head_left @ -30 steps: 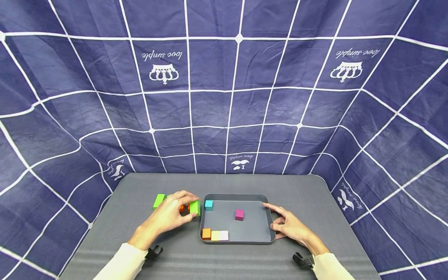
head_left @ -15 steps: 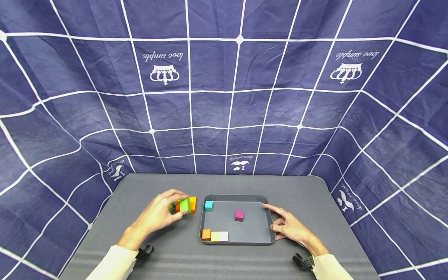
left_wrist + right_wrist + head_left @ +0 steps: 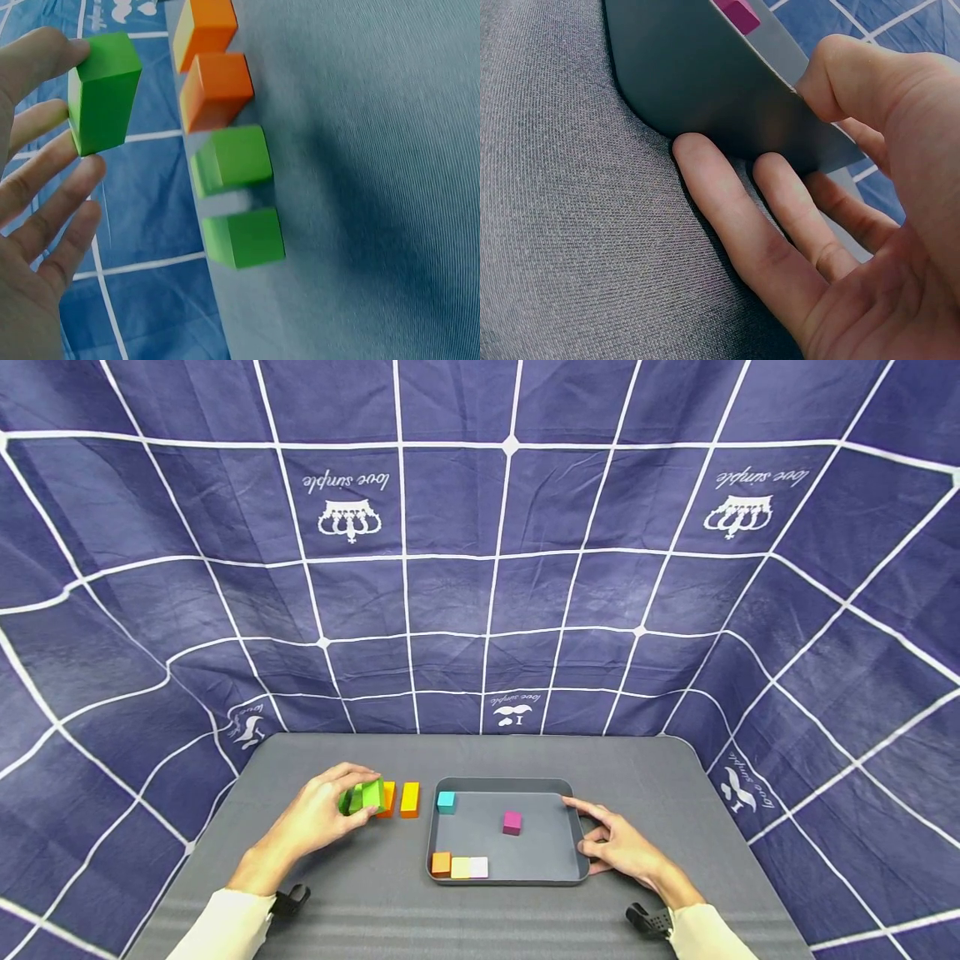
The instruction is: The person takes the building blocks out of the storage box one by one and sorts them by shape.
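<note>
A green block (image 3: 105,94) is pinched in the grip of the left hand (image 3: 318,808), left of the tray (image 3: 543,852). The tray's right side is held by the right hand (image 3: 618,842), thumb at the rim, fingers against the outer wall. In the tray, a cyan cube (image 3: 446,803) is set in the far left corner, a magenta cube (image 3: 512,824) near the middle, and orange (image 3: 441,864), yellow (image 3: 461,868) and white (image 3: 478,867) cubes are lined up at the near left. Two more green blocks (image 3: 244,159) and two orange ones (image 3: 409,802) are rested on the grey desk (image 3: 450,927), backed by blue cloth (image 3: 450,593) with white gridlines.
</note>
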Demonstrator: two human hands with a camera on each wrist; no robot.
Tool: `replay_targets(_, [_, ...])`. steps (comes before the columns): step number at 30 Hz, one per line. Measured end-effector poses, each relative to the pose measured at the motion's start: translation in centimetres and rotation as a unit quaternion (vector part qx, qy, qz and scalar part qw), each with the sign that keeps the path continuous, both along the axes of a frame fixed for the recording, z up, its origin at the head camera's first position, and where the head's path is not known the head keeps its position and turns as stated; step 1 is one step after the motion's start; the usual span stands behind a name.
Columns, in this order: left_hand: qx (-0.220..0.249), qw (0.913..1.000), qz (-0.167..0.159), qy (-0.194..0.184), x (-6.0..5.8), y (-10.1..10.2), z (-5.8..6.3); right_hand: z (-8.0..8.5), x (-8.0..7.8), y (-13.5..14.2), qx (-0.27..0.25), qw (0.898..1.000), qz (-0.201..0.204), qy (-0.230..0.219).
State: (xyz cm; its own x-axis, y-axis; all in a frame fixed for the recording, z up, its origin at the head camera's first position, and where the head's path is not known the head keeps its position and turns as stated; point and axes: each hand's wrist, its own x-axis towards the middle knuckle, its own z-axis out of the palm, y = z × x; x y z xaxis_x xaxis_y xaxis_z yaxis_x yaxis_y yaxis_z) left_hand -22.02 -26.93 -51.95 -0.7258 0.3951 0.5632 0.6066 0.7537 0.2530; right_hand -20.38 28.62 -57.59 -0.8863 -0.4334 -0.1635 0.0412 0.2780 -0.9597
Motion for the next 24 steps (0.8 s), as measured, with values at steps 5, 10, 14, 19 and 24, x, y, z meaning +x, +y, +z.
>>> replay_targets(5, [0.004,1.0000,0.005,0.007,-0.2,-1.2,-0.2,-0.1,0.0,0.0,-0.003,1.000,-0.002,-0.004])
replay_targets(10, [0.012,0.9998,0.014,0.010,-0.5,-2.4,-0.4,-0.1,0.0,0.1,-0.005,1.000,-0.002,-0.003])
replay_targets(14, [0.011,0.9995,0.030,0.010,-0.7,-3.4,-0.7,-0.1,0.0,0.1,-0.003,1.000,-0.002,-0.003])
replay_targets(19, [0.011,0.9990,0.043,0.009,-1.0,-4.7,-1.0,-0.1,0.0,0.1,0.000,1.000,-0.005,-0.002])
replay_targets(24, [0.012,0.9988,0.046,0.008,-1.2,-6.0,-1.3,0.0,0.0,-0.1,0.004,1.000,-0.008,-0.002])
